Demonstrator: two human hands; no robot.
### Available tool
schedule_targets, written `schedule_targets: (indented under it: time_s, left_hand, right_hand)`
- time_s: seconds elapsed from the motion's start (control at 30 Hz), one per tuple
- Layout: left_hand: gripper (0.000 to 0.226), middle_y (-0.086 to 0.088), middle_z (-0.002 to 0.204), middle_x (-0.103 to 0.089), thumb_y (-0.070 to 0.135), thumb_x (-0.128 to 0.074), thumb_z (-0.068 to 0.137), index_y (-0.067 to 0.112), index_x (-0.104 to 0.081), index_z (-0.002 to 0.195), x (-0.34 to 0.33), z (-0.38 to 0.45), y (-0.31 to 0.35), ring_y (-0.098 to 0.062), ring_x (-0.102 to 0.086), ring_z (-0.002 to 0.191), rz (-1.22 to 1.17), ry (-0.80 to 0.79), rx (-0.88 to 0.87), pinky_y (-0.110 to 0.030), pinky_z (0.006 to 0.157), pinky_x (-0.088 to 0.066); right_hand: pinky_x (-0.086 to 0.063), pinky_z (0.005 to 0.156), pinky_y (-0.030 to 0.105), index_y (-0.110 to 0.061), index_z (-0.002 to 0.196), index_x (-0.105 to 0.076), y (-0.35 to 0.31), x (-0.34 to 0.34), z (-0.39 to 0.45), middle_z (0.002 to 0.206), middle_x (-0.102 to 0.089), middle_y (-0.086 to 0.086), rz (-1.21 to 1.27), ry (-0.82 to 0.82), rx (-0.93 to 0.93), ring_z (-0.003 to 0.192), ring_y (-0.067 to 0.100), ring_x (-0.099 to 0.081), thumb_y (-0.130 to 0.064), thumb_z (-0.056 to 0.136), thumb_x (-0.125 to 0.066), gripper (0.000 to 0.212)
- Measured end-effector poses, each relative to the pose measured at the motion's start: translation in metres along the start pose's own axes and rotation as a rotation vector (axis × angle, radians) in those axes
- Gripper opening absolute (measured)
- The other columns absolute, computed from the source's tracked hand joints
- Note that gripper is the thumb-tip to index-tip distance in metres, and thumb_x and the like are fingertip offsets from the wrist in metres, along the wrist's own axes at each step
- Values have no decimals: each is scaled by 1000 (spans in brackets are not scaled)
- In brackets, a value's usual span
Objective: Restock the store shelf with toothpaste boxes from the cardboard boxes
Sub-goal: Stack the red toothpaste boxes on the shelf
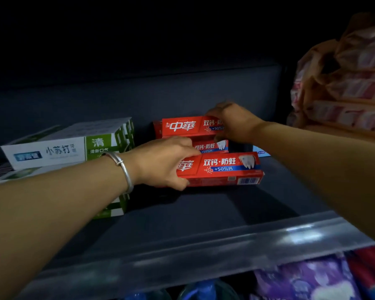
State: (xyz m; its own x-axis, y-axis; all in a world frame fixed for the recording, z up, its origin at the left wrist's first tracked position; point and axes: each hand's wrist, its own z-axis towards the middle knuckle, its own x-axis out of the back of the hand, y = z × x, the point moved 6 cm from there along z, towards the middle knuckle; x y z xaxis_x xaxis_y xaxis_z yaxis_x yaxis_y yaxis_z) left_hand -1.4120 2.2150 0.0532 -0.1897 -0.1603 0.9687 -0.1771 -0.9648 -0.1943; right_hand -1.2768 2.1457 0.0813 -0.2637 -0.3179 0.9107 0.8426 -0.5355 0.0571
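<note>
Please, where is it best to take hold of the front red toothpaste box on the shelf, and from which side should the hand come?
Probably at its left end, coming from the left front. The front red toothpaste box lies flat and lengthwise across the shelf, so its short end offers narrow faces to pinch. The left hand grips there, thumb below. Behind it, other red boxes block access.

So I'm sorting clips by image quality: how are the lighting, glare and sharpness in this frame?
Head view: dim overall, the shelf's back going nearly black; the clear front strip catches a bright glare patch; the front red toothpaste box under the left hand reads sharply; the bagged stack at right and purple packs below are blurred; wide-angle stretch at the edges.
</note>
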Motion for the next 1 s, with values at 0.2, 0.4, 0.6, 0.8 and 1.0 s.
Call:
schedule_targets:
  time_s: [0.2,0.4,0.6,0.8,1.0]
  left_hand:
    - [67,16,111,-43,44,-69,75,28,-43,134,-13,13,-17,-4,-43,104,-20,-7,15,-18,91,-40]
    - [64,15,105,-43,43,-70,74,28,-47,131,-15,20,-27,-5,-45,103,-10,23,10,-21,90,-42]
    - [61,13,104,-46,43,-71,72,27,-50,127,-19,22,-30,-7,-47,100,-8,22,16,-26,90,-45]
    - [61,10,108,-48,42,-71,73,26,-50,128,-21,24,-28,-9,-48,101,14,18,25,-27,90,-44]
    - [61,12,105,-46,42,-71,73,26,-49,128,-21,27,-26,-8,-48,100,-2,16,27,-28,89,-46]
  right_hand:
    - [-37,105,36,-15,139,-39,4,-18,20,136,-44,8,-36,3,-2,128,24,-40,-27,81,-71,66]
    - [-34,105,37,-18,141,-36,4,-29,33,138,-43,7,-90,19,-2,130,24,-38,-26,82,-70,68]
    - [-31,101,35,-21,139,-38,-1,-28,38,136,-47,2,-236,121,40,126,23,-33,-34,83,-67,64]
    - [-42,96,36,-20,141,-34,-4,-33,42,136,-43,3,-177,49,38,129,23,-29,-28,81,-71,71]
    - [-36,102,34,-19,144,-33,-5,-32,42,135,-44,6,-160,14,48,130,24,-29,-38,85,-64,69]
